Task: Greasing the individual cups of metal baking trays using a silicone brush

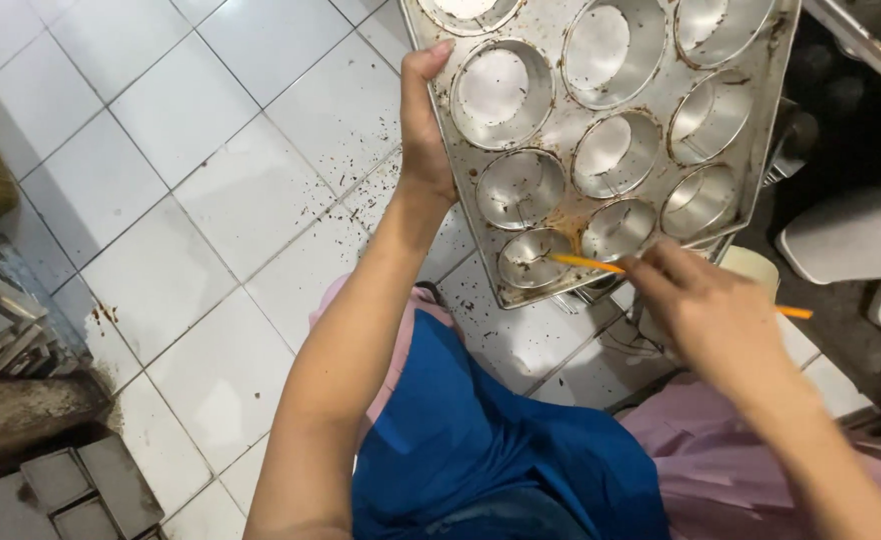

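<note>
A metal baking tray [564, 132] with several round cups is held tilted above the floor, its surface stained brown. My left hand [424, 125] grips its left edge, thumb over the rim. My right hand [696, 305] holds a thin orange stick [588, 263] near the tray's lower edge. The stick's tip rests in the lowest cup [531, 257], where brown residue sits. The stick's other end pokes out past my right hand at the right.
White floor tiles [211, 200] speckled with brown crumbs lie below. Stacked metal pans [1, 320] and square tins [71, 490] sit at the left. A white container [851, 235] and dark equipment stand at the right. A blue apron and pink clothing cover my lap.
</note>
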